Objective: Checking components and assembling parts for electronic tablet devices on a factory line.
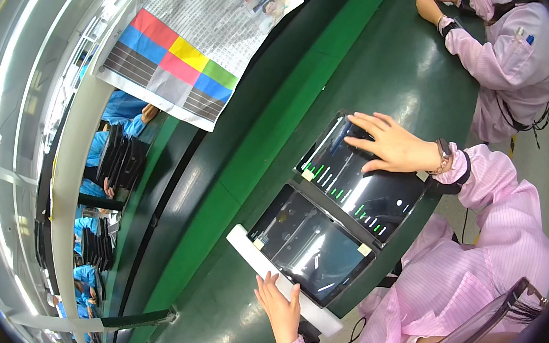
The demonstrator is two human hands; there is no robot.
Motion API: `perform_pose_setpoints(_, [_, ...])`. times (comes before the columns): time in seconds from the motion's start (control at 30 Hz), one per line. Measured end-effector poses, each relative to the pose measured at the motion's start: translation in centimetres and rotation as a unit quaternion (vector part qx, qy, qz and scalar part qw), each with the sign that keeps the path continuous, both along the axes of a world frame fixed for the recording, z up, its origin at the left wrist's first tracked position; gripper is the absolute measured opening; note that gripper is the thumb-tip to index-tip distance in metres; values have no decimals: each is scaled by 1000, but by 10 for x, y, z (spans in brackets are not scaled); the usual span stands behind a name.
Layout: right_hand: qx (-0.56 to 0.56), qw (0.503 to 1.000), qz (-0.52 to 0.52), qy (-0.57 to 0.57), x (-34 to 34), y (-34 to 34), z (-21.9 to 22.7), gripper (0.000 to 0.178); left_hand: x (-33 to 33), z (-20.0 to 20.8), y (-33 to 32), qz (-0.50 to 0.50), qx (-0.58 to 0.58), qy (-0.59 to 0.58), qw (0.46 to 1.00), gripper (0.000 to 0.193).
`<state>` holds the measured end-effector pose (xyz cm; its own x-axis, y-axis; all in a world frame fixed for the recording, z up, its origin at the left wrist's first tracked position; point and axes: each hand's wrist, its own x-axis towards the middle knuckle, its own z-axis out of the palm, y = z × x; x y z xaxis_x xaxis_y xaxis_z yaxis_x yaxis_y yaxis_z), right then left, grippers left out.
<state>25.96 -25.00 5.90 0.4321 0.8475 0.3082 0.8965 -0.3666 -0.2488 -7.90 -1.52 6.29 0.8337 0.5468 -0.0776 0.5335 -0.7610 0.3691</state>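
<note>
Two bare hands are spreading over a pair of tablets on a green tabletop [383, 59].
The right hand [396, 146] is resting on the lit tablet [359, 197], its fingers and thumb standing apart, its grip clamping nothing, while green and white lines are glowing on the screen. The left hand [280, 311] is lying at a white bar [249, 246], its fingers also standing apart; whether they are pressing on it, I cannot tell. The bar is running along the left side of the dark tablet [309, 235], which is lying just beside the lit one. A printed sheet [209, 61] with coloured blocks is hanging beyond, and a co-worker [519, 52] in pink is sitting at the upper right.
</note>
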Motion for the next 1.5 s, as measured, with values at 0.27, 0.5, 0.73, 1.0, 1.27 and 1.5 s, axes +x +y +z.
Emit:
perform_pose_setpoints(0.27, [-26,999,21,-37,-6,13,-10,60,32,15,-1,-15,43,-30,999,61])
perform_pose_setpoints(0.5, [-34,999,-11,-10,-13,9,4,62,38,17,1,-19,42,-23,999,63])
perform_pose_setpoints(0.73, [-54,998,-41,15,-33,-4,14,63,41,13,0,-7,62,-28,998,66])
perform_pose_setpoints(1.0, [-48,999,-15,1,-55,-4,17,65,40,3,4,-15,80,-24,996,70])
perform_pose_setpoints(1.27, [36,857,199,474,-94,12,17,68,21,8,-4,17,35,-47,998,70])
perform_pose_setpoints(1.5, [101,651,105,745,-124,36,-10,82,-30,-5,-24,-12,-303,-136,943,70])
